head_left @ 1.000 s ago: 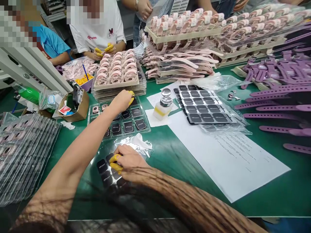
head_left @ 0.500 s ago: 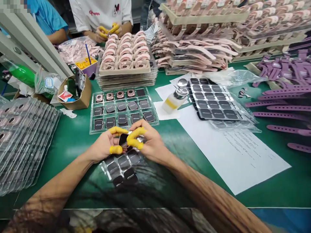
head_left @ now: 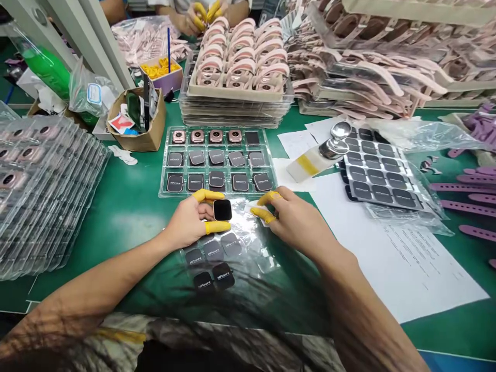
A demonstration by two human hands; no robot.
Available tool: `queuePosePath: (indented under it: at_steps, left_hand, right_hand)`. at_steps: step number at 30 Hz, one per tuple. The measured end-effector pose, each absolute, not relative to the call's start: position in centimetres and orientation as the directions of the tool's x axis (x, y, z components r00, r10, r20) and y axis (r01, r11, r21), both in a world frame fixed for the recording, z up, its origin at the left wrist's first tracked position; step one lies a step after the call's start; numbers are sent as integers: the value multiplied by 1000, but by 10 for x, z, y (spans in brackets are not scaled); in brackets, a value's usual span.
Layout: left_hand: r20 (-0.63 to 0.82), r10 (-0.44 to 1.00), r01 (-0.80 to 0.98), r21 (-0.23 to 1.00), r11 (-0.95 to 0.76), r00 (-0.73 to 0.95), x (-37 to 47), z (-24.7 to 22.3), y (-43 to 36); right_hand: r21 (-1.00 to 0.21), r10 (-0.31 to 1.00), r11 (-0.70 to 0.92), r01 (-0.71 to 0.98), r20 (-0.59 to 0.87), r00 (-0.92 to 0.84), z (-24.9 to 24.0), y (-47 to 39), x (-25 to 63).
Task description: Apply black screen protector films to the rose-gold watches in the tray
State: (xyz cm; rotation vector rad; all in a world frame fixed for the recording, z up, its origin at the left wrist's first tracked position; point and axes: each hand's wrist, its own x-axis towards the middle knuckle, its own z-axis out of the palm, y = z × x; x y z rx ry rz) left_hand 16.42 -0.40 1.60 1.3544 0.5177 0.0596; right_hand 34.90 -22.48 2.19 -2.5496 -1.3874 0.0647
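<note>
left grip (head_left: 194, 219) pinching watch face (head_left: 222, 210), tray (head_left: 165, 175) edge near

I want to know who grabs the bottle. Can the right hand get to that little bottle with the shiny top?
Probably yes. The bottle lies tilted on paper just beyond the right hand, with only bare paper between them. But that hand is pinching a small clear film, so it is not free yet.

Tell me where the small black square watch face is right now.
In the head view, the small black square watch face sits low and left of centre, pinched in the left hand, just below the clear plastic compartment tray.
</note>
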Motion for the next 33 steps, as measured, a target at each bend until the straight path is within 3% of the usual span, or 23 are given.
queuePosePath:
  at_steps: [2, 4, 6, 9, 15, 19, 21, 24, 26, 29, 33]
  left_hand:
    - [-312, 344, 262, 947, 186, 886, 164, 17, -6]
    - [-307, 351, 275, 951, 138, 885, 163, 17, -7]
    - [-289, 343, 277, 957, 85, 894, 162, 16, -8]
    - [-260, 309, 252, 966, 64, 915, 163, 13, -8]
    - [-282, 343, 249, 959, 137, 896, 166, 7, -7]
    - [-249, 326, 233, 969, 87, 912, 165, 5, -7]
    - [-252, 320, 236, 968, 89, 913, 165, 6, -7]
    - [-268, 333, 249, 963, 100, 904, 166, 9, -5]
    - [-266, 319, 242, 964, 113, 910, 167, 9, -4]
    - [-245, 299, 217, 968, 126, 922, 168, 8, -4]
    - [-240, 287, 219, 970, 103, 927, 168, 5, -4]
  right_hand:
    - [-340, 855, -425, 839, 154, 495, 22, -224, 350]
    - [-530, 854, -240, 814, 284, 437, 23, -215, 342]
    - [-637, 837, -47, 769, 395, 378, 20, -198, 327]
    - [-607, 808, 10, 795, 473, 351, 10, -172, 305]
    - [-593, 632, -285, 753, 474, 613, 1, -181, 303]
    - [-630, 695, -248, 736, 413, 588, 2, -178, 298]
    - [-586, 708, -308, 750, 386, 592, 3, -178, 298]
    - [-446, 619, -450, 774, 469, 630, 10, -198, 297]
    - [-448, 732, -284, 848, 470, 494, 14, -220, 288]
    - [-524, 928, 9, 851, 322, 189, 9, -242, 266]
    - [-564, 920, -53, 824, 293, 259, -7, -240, 252]
